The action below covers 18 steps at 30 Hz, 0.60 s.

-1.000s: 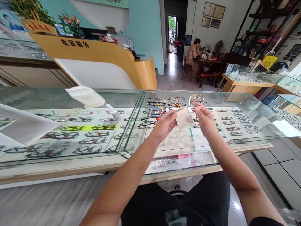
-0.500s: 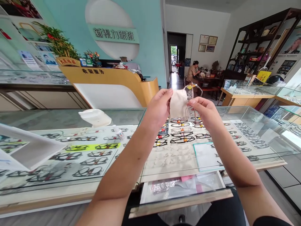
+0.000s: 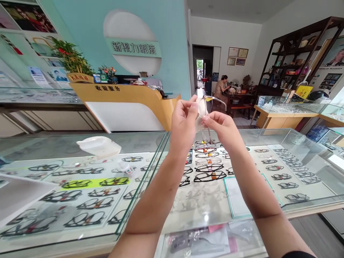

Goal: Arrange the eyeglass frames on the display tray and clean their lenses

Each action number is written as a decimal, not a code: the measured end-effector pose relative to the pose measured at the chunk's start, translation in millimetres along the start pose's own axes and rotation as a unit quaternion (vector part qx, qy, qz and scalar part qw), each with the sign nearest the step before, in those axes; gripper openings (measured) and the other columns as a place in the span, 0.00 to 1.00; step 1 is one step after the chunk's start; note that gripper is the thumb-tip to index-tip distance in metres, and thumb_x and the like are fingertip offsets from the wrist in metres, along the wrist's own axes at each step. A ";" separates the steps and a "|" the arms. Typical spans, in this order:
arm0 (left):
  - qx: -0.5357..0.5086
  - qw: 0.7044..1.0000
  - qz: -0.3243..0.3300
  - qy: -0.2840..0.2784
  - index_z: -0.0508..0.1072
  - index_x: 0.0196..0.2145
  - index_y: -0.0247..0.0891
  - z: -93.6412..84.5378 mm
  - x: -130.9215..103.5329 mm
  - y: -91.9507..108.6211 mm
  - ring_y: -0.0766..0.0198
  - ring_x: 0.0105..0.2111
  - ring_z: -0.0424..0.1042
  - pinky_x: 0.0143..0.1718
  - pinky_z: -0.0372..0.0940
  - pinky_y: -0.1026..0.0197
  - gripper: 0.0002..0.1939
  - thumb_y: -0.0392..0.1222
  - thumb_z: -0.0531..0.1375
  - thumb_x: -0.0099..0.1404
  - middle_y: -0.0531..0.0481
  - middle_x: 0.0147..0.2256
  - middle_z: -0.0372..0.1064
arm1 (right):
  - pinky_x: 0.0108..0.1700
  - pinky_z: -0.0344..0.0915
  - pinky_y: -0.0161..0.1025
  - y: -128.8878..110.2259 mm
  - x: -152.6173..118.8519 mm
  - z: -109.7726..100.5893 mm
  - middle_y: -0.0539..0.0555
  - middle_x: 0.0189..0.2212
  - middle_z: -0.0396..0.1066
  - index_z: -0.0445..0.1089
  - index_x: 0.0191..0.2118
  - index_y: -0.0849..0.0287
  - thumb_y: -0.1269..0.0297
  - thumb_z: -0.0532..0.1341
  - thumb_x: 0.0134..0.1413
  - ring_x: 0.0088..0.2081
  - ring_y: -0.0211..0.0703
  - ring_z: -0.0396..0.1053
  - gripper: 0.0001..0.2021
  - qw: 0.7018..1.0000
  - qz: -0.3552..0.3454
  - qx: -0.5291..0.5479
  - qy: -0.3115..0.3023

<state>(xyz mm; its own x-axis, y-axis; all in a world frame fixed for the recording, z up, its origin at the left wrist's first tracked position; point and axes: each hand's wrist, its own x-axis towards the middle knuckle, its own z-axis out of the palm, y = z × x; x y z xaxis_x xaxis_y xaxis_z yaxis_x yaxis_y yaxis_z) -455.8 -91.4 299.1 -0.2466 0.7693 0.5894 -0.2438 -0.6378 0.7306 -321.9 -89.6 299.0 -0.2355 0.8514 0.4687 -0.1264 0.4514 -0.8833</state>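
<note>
Raised above the glass counter, my left hand (image 3: pixel 185 120) is closed on a pale cloth (image 3: pixel 199 107), which is pressed against a pair of eyeglasses. My right hand (image 3: pixel 220 125) pinches the eyeglasses (image 3: pixel 218 101) near the middle of the frame. One temple reaches out to the right, with a yellow tag near its hinge. The cloth hides part of the lenses. Below my hands, several rows of spectacle frames (image 3: pixel 210 175) lie inside the counter. A white-framed sheet with a teal edge (image 3: pixel 238 199) lies below my right forearm.
A small white bottle (image 3: pixel 126 167) and a white moulded holder (image 3: pixel 99 146) stand on the counter (image 3: pixel 145 138) to the left. A white panel (image 3: pixel 21 195) juts in at the left edge. Near me is an open drawer with plastic bags (image 3: pixel 209 243). A person (image 3: pixel 221 87) sits at a far table.
My left hand has moved the cloth right, onto the eyeglasses, and its fingers have folded around it. The eyeglasses have shifted left and turned more edge-on. The view has tilted slightly.
</note>
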 end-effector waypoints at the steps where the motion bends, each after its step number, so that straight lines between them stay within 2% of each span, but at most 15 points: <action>1: 0.015 1.000 0.010 -0.003 0.69 0.36 0.43 1.6 -1.3 0.0 0.54 0.68 0.69 0.57 0.69 0.59 0.12 0.46 0.69 0.72 0.44 0.60 0.77 | 0.37 0.60 0.38 1.2 1.3 -0.3 0.48 0.29 0.72 0.74 0.31 0.57 0.37 0.76 0.48 0.32 0.36 0.62 0.26 1.000 -0.001 0.003 -0.004; 3: 0.031 0.999 0.019 -0.011 0.69 0.36 0.42 4.3 -3.3 0.3 0.53 0.70 0.66 0.57 0.69 0.58 0.13 0.46 0.69 0.72 0.42 0.62 0.75 | 0.38 0.61 0.38 2.1 2.5 -2.0 0.48 0.29 0.72 0.74 0.31 0.56 0.36 0.76 0.47 0.33 0.37 0.63 0.27 1.000 -0.004 0.010 -0.015; 5: 0.038 0.999 0.020 -0.020 0.69 0.35 0.43 5.6 -4.7 0.7 0.51 0.70 0.66 0.57 0.69 0.57 0.13 0.47 0.68 0.72 0.42 0.60 0.77 | 0.39 0.62 0.38 1.6 1.6 -4.6 0.48 0.30 0.72 0.73 0.30 0.56 0.36 0.76 0.47 0.34 0.37 0.63 0.27 1.000 -0.005 0.014 -0.024; 8: 0.051 0.998 0.031 -0.032 0.71 0.36 0.43 4.8 -6.9 1.0 0.53 0.67 0.69 0.57 0.70 0.57 0.11 0.48 0.66 0.74 0.43 0.56 0.78 | 0.40 0.63 0.38 0.0 -1.7 -9.2 0.48 0.30 0.71 0.73 0.30 0.56 0.36 0.76 0.48 0.34 0.38 0.63 0.26 0.999 0.000 0.019 -0.035; 10: 0.047 0.998 0.039 -0.036 0.71 0.39 0.44 3.8 -9.1 2.0 0.55 0.63 0.73 0.55 0.70 0.59 0.10 0.47 0.69 0.71 0.44 0.58 0.77 | 0.40 0.63 0.38 -0.7 -3.4 -11.7 0.48 0.29 0.70 0.73 0.30 0.56 0.37 0.76 0.49 0.34 0.38 0.62 0.26 0.998 0.001 0.024 -0.051; 14: 0.020 0.999 0.021 -0.029 0.68 0.44 0.45 3.3 -13.8 7.5 0.59 0.51 0.78 0.48 0.73 0.61 0.20 0.47 0.75 0.65 0.44 0.63 0.73 | 0.40 0.62 0.37 -1.4 -3.4 -13.5 0.47 0.28 0.67 0.72 0.30 0.55 0.37 0.75 0.51 0.32 0.37 0.61 0.26 0.996 -0.015 0.031 -0.083; 18: 0.019 0.999 0.024 -0.029 0.66 0.47 0.46 2.7 -14.7 10.0 0.56 0.55 0.78 0.48 0.73 0.61 0.28 0.53 0.78 0.60 0.44 0.60 0.73 | 0.37 0.60 0.37 -3.0 -2.7 -14.1 0.47 0.28 0.65 0.70 0.30 0.55 0.37 0.74 0.54 0.32 0.37 0.58 0.26 0.993 -0.036 0.030 -0.112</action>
<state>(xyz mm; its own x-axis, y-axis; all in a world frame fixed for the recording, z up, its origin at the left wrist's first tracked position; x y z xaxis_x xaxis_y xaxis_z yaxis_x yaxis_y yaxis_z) -452.1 -109.0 298.7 -0.2012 0.7396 0.6422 -0.1980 -0.6728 0.7128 -307.3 -89.5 300.4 -0.4304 0.7341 0.5252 -0.2068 0.4862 -0.8490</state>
